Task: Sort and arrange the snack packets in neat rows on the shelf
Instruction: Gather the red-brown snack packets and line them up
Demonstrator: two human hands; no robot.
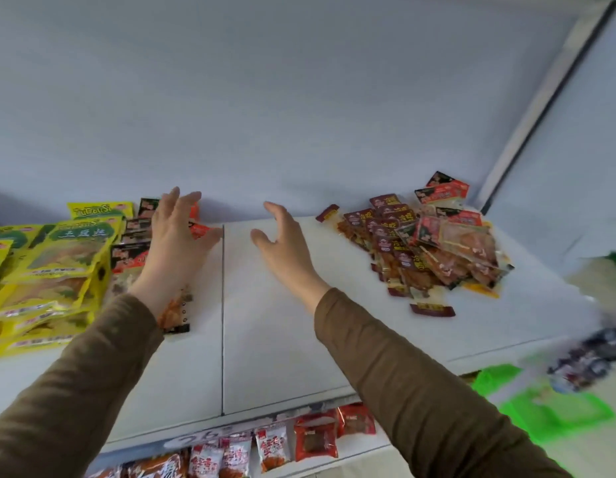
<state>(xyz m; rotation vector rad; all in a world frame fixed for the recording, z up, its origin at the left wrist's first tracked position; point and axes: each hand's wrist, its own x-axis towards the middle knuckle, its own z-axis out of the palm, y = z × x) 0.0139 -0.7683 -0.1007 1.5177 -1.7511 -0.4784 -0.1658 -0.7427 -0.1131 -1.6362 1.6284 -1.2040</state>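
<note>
A: Item one — loose heap of snack packets [427,243], dark red and maroon, on the right part of the white shelf [282,357]. Condition?

B: Unsorted. Packets overlap at all angles, no shared long axis; a few strays lie apart at the heap's near and left edges. The heap sits to the right of both hands and somewhat further back.

A: Nearer hand?

B: The right hand [282,246]. Fingers spread and lightly bent, thumb out to the left, holding nothing, above bare shelf just right of the seam [223,322] between the two shelf panels. The heap is well apart from its fingertips, off to the right — I judge a rightward reach is what the next pick calls for.

A: Item two, left hand [177,243]?

B: Fingers apart and straight, over the row of red-and-black packets [134,250] that runs from front to back, left of the seam. Whether the palm presses them I cannot tell; nothing is pinched.

A: Item three?

B: Yellow packets [51,270], large, stacked overlapping at the far left, touching the red-and-black row.

A: Containers?

B: None as such. The shelf bears everything; a lower shelf [230,443] under the front edge holds further red and white packets in a row.
</note>
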